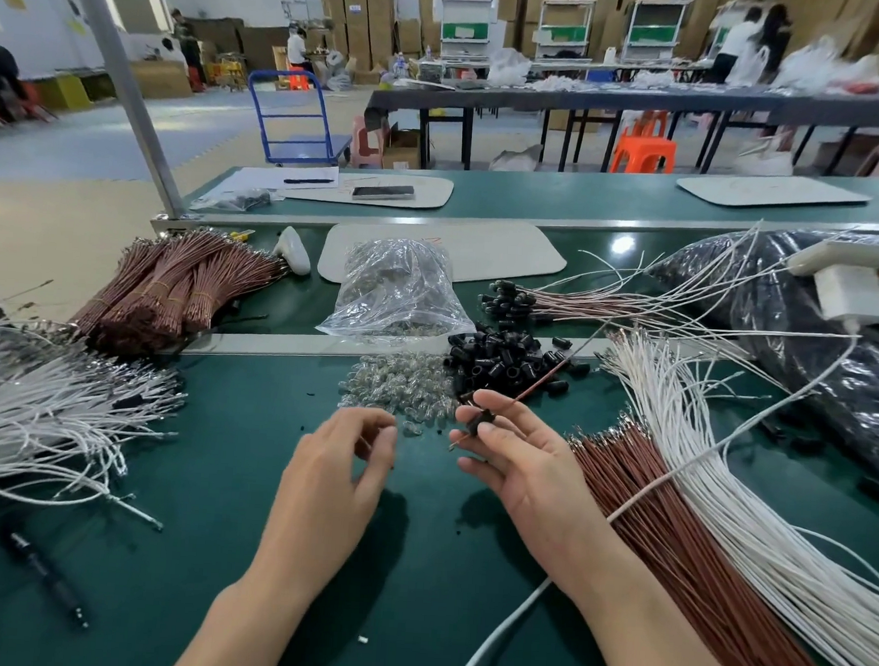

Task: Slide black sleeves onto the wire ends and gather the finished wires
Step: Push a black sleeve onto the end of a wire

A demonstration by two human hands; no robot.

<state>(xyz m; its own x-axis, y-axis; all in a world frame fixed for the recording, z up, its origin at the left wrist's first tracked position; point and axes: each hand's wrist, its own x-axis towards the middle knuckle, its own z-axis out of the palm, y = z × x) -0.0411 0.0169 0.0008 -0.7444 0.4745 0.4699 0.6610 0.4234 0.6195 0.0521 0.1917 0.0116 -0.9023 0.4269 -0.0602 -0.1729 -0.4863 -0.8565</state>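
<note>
Black sleeves (502, 360) lie in a little heap on the green table (212, 473), just past the hands. One sleeve (474, 422) is up in the right hand (522, 461). It sits near the end of a thin brown wire (537, 385). The thumb and first finger pinch the wire right where that sleeve is, and the other fingers are spread out loose. The bare tip of the wire pokes out below the sleeve, toward the left hand (347, 461).

The left hand floats close by with its fingers curled in toward the thumb. I cannot tell if it holds some small thing or nothing.

I think the sleeve is very light and a bit rubbery, so it can pop away if squeezed too hard. The wire looks thin and bendy. It would be best to hold it close to the tip, so it does not flop while the sleeve slides on.

Wires that already have black ends (511, 296) lie in a bunch behind the heap. Loose brown wires (672, 527) and white wires (727, 479) lie to the right. A pile of tiny clear bulbs (398, 387) sits just beside the sleeves, with a plastic bag (399, 289) behind it.
</note>
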